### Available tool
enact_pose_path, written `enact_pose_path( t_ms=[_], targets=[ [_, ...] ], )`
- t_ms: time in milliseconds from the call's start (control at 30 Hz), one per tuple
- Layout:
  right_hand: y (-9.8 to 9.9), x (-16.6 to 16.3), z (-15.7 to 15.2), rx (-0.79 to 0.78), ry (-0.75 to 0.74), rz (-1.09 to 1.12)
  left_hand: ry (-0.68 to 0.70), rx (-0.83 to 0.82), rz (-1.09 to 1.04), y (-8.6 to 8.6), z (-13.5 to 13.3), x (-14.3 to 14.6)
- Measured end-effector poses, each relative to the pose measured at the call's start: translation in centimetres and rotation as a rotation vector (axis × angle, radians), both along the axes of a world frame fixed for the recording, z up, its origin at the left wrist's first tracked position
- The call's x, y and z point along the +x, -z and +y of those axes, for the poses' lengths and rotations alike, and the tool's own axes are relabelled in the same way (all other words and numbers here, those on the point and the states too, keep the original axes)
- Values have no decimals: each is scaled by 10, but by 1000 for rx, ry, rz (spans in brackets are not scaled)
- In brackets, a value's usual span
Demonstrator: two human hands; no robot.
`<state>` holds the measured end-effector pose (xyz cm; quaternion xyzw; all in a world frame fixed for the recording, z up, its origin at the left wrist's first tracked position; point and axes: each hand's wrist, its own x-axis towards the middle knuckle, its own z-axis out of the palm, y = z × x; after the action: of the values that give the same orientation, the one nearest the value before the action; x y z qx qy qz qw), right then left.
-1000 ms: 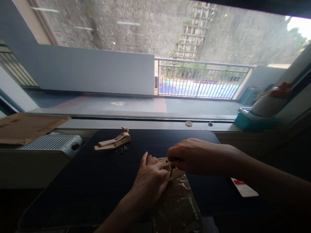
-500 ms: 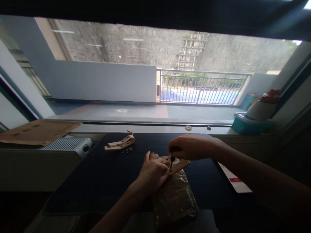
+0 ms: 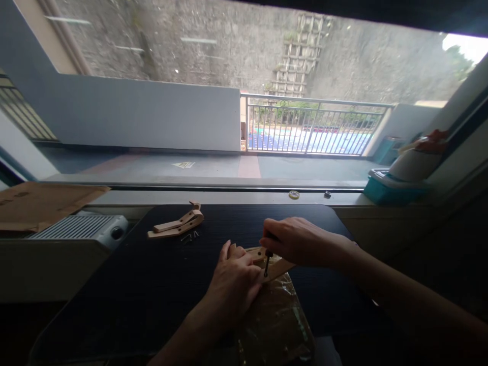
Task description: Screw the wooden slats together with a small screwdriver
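Daylight pouring through the window (image 3: 244, 101) from 12 o'clock, blown-out sky glare at 2 o'clock, dim backlit black table (image 3: 152, 284), dark vignette along the top and bottom corners, wide-angle bending at 3 and 9 o'clock, mild softness throughout

table (image 3: 160, 284) dark, ribbed | spare wooden assembly (image 3: 176, 225) far left, loose screws (image 3: 189, 236) just beside | cardboard (image 3: 41, 201) over white radiator (image 3: 82, 227) left | teal box (image 3: 392, 189) on sill right | clear plastic bag (image 3: 276, 323) at near edge
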<state>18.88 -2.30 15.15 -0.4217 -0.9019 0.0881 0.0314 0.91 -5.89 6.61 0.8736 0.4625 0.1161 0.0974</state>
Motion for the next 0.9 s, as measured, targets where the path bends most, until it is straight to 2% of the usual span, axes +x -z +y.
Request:
enact_pose_path(
  t_ms=[200,400,633,767,900],
  targets=[
    [1,4,-3,-76,-74,149,-14,-18,-12,1,1,-1],
    [22,13,-7,-172,17,422,-10,-82,-19,-2,1,-1],
    [33,12,-14,-205,128,522,-26,-79,6,0,4,1],
    [33,13,-15,-151,84,606,-33,-60,6,0,2,1],
    [35,15,-15,-273,41,693,-20,-35,-1,0,1,1]
  ],
)
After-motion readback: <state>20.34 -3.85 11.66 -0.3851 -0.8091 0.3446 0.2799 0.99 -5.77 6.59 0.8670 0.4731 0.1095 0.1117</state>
